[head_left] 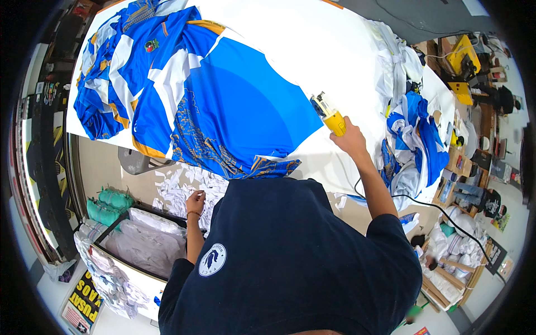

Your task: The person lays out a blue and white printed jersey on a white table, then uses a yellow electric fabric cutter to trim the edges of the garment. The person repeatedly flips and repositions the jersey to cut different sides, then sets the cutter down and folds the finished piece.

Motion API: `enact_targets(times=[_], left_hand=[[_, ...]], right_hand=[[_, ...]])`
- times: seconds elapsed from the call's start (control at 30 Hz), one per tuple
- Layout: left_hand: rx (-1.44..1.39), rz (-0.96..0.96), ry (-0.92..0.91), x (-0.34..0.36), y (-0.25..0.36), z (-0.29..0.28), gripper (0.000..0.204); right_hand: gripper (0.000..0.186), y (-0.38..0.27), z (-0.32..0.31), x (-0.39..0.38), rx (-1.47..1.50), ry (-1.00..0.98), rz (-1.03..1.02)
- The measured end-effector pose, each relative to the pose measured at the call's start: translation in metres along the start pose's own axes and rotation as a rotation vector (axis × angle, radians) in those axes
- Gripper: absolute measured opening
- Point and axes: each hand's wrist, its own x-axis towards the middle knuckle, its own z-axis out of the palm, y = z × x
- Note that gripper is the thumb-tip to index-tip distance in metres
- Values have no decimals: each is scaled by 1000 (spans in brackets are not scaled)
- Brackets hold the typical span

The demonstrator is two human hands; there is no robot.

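Note:
My right hand is wrapped round the yellow body of an electric fabric cutter. The cutter's metal head rests at the right edge of a large blue printed cloth spread on the white table. A blue-and-gold patterned part of this cloth hangs over the near edge in front of me. Away from the table, my left hand hangs low at my left side, above white scraps on the floor. Its fingers are loosely bent and apart, with nothing seen in them.
Bunched blue, white and gold fabric covers the table's left end. More crumpled blue and white cloth lies at its right. A black cable trails rightward from the cutter. An open box of white material stands at lower left.

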Motion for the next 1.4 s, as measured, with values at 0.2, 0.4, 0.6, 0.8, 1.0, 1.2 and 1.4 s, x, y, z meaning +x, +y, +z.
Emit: enact_targets(times=[0.2,0.4,0.6,0.8,1.0,1.2,1.4], left_hand=[[-84,-120,-9,-11,-20,10,29],[-100,-154,30,-5,-21,5,32],[-252,-172,35,-7,-7,12,35],[-252,-241,-37,-21,-9,26,35],[-204,-322,-122,-32,-22,32,41],[-251,-302,-58,-26,-19,32,41],[-289,-254,-65,-17,-13,35,39]], right_hand=[[68,-34,-15,26,-53,-19,-47],[72,-70,-30,55,-80,-45,-66],[75,-63,-43,76,-162,-49,-142],[75,-25,-54,90,-278,-86,-229],[74,-32,-58,92,-266,-56,-293],[78,-46,-54,96,-284,-60,-282],[82,-74,-53,91,-266,-120,-242]])
